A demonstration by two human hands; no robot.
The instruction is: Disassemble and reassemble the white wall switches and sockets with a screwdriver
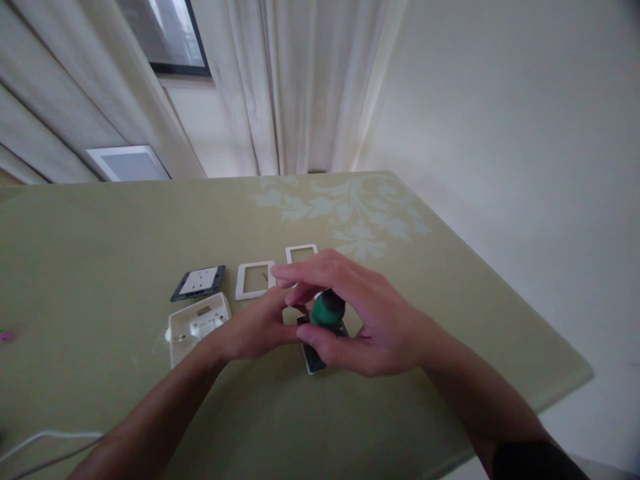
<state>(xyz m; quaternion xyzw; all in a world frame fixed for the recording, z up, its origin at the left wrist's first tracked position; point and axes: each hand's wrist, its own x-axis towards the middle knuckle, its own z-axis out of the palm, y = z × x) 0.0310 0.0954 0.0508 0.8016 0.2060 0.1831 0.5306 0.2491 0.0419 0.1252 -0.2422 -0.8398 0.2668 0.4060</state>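
My right hand (pixel 360 320) is closed around the green and black handle of a screwdriver (pixel 327 309), held upright over a dark switch module (pixel 315 353) lying on the table. My left hand (pixel 255 330) is pinched against that module, steadying it beside the screwdriver tip. The tip and most of the module are hidden by my fingers.
On the green tablecloth (pixel 100 267) lie a white switch back box (pixel 197 325), a dark-rimmed switch plate (pixel 200 282) and two white frames (pixel 254 280), (pixel 301 253). A white cable (pixel 45 440) runs at the near left. The table's edge falls off on the right.
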